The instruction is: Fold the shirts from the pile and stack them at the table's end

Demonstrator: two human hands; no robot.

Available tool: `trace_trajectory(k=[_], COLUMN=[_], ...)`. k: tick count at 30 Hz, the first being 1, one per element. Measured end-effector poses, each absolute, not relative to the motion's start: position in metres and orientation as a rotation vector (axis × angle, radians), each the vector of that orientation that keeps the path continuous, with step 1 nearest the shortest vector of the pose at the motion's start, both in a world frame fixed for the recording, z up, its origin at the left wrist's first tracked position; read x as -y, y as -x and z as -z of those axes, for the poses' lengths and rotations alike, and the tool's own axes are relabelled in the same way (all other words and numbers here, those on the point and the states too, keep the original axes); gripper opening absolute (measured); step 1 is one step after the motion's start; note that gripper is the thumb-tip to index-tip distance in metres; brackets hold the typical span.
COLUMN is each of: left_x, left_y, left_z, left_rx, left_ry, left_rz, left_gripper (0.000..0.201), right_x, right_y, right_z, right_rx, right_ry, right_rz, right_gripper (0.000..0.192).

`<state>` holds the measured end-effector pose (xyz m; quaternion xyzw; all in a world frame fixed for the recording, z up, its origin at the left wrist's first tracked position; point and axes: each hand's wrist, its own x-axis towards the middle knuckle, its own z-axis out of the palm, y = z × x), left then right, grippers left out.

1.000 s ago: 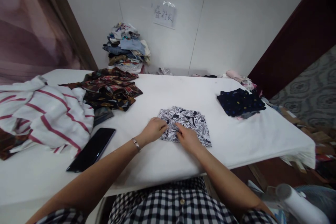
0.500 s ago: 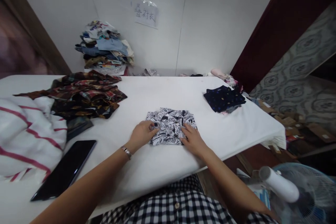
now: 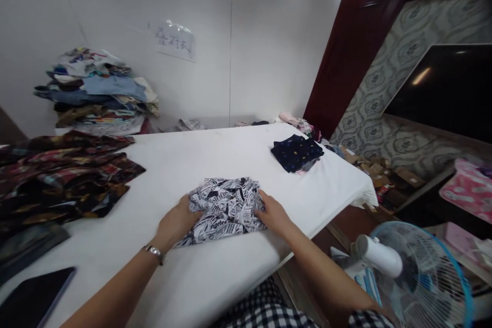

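A folded shirt (image 3: 226,207) with black-and-white newspaper print lies on the white-covered table (image 3: 184,159), close to its near edge. At the shirt's left side my left hand (image 3: 177,221) is closed, thumb on top and the other fingers hidden beneath or behind the fabric. My right hand (image 3: 272,214) grips the opposite side, thumb over the print and fingers at the outer edge. Farther back on the right sits a small pile of folded clothes, a dark navy patterned garment (image 3: 298,152) on top.
Plaid shirts (image 3: 77,169) are heaped at the left, with a dark flat device (image 3: 36,297) nearer me. A tall clothes stack (image 3: 103,89) stands by the wall below a paper sign (image 3: 175,40). A fan (image 3: 426,271) stands beyond the table's right edge.
My view has turned right. Both hands have shifted from the top of the shirt to its left and right edges and closed on them.
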<state>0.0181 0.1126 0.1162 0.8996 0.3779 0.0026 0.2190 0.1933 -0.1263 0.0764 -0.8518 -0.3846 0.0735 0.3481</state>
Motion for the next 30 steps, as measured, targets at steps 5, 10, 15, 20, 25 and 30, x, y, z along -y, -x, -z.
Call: trace_trajectory(k=[5,10,15,20,25,30], left_x=[-0.115,-0.115,-0.111,-0.111,-0.109,-0.104], left_y=[-0.016,-0.004,-0.002,-0.002,-0.005,-0.004], left_z=[-0.114,-0.109,-0.101,-0.099,-0.108,-0.124], left_rx=[-1.087,-1.158,-1.169,-1.155,-1.113,-1.057], left_ry=[-2.48,-2.326,-2.133,-1.956,-1.753,-1.498], left_rz=[-0.081,-0.186,-0.241,-0.274,-0.279,-0.284], left_gripper=[0.058,0.056,0.058,0.06,0.059,0.055], right_x=[0.094,0.074,0.093,0.143,0.148,0.104], right_y=[-0.2,-0.222,-0.224,-0.17,-0.109,-0.106], right_z=[-0.081,-0.086,-0.077,-0.082,-0.092,-0.091], right_rx=[1.125,1.101,0.958,0.471,0.074,0.003], right_ry=[2.14,2.043,2.001,1.623,1.114,0.877], right_rz=[-0.144,-0.103,-0.123,-0.449,-1.259,-1.369], right_gripper=[0.066,0.062,0.052,0.038,0.037,0.041])
